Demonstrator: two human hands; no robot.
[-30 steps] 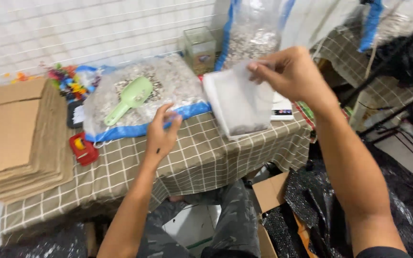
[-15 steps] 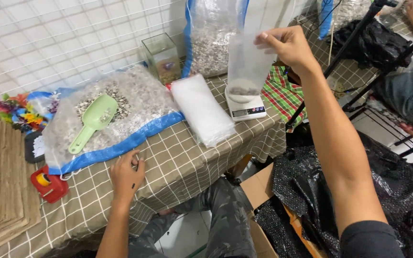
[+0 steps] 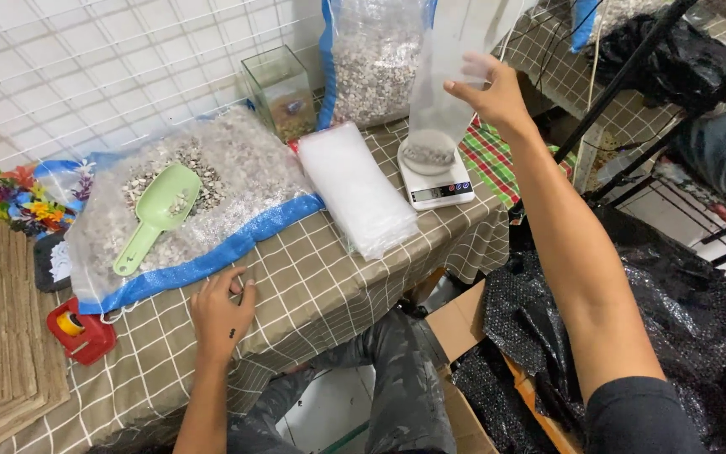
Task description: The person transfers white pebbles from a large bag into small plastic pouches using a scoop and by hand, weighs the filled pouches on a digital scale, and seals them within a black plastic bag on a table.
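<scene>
My right hand (image 3: 495, 91) grips the top of a clear plastic bag (image 3: 440, 101) that stands upright on a small white scale (image 3: 437, 182); a little gravel lies in its bottom. My left hand (image 3: 222, 309) rests flat on the checked tablecloth (image 3: 329, 286), fingers apart, just below the blue edge of a big open sack of gravel (image 3: 212, 185). A green scoop (image 3: 158, 215) lies in that sack. A stack of empty clear bags (image 3: 355, 189) lies between the sack and the scale.
A tall gravel sack (image 3: 376, 59) and a small glass tank (image 3: 279, 88) stand at the back. Cardboard sheets (image 3: 2, 336), a red tape dispenser (image 3: 81, 329) and colourful flowers (image 3: 14, 189) sit left. Black bubble wrap (image 3: 674, 319) and a cardboard box (image 3: 464, 336) lie right.
My right hand carried the clear bag from above the bag stack onto the scale. My left hand came off the sack's edge and settled on the tablecloth.
</scene>
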